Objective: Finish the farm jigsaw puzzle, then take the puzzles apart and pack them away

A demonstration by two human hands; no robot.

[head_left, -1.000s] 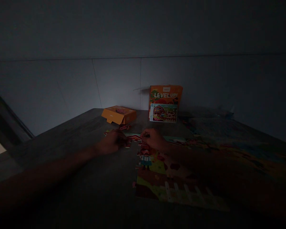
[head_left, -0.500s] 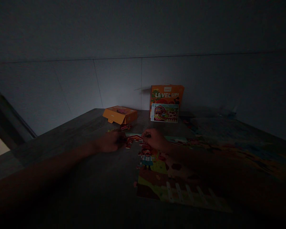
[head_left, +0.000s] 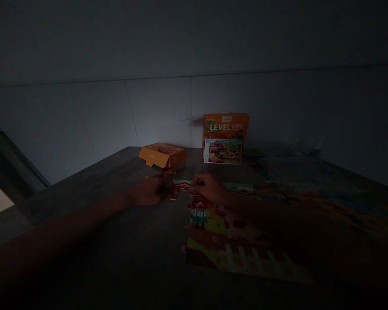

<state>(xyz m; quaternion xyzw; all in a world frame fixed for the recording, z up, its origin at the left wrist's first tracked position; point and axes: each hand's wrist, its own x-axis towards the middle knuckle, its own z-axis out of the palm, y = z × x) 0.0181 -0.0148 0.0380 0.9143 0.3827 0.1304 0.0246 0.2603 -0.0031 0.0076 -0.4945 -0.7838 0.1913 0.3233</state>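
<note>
A partly joined jigsaw puzzle [head_left: 210, 245] lies on the table, showing a figure in a blue skirt, a cow's spotted body and a white fence. Its top strip carries a red barn roof [head_left: 183, 186]. At the left end of that strip, the curled fingers of my left hand [head_left: 150, 190] close on a puzzle piece. My right hand [head_left: 210, 186] is pinched at the strip's right part, seemingly on a puzzle piece by the roof. Dim light hides the fingertips of both hands. Just beyond my left hand lie some loose puzzle pieces [head_left: 170, 171].
An orange box [head_left: 163, 155] with its flap out lies at the back left. Another orange box [head_left: 226, 122] stands against the wall, with a picture card [head_left: 224, 153] leaning on it. Dark, colourful puzzle pieces [head_left: 297, 193] spread over the right side of the table [head_left: 116, 241].
Both hands stay at the top strip with almost no movement. The whole view has shifted very slightly and grown darker.
</note>
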